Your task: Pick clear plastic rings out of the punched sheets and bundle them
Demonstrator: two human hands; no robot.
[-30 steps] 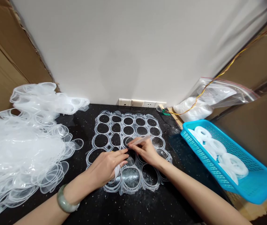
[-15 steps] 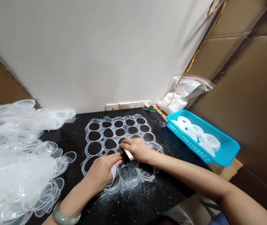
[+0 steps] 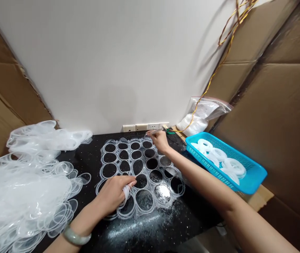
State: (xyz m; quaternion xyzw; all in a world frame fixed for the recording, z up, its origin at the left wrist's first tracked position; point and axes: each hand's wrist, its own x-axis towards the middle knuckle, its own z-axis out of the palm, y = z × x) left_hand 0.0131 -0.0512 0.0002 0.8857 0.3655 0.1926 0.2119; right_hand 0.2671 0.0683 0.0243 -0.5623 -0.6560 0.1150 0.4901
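Note:
My left hand (image 3: 117, 186) is closed over the near left part of a translucent sheet (image 3: 130, 154) with rows of large round holes. Several thin whitish rings (image 3: 126, 192) are tucked under its curled fingers. At the sheet's far right corner, my right hand (image 3: 161, 141) is closed in a pinch. A thin pale piece (image 3: 155, 132) shows at its fingers, too small and blurred to name. Whitish powder (image 3: 139, 225) is scattered on the black tabletop along the sheet's near edge.
A big pile of translucent ring sheets (image 3: 26, 193) covers the left side. On the right stands a blue basket (image 3: 255, 175) with white rings (image 3: 218, 154). Behind it are a clear plastic bag (image 3: 197, 123), a yellow-brown wire (image 3: 219, 66) and wall sockets (image 3: 141, 127). Cardboard (image 3: 284, 116) borders the right.
My right hand has moved away from beside my left hand to the sheet's far right corner. My left hand has stayed nearly in place with the rings. The view has shifted slightly.

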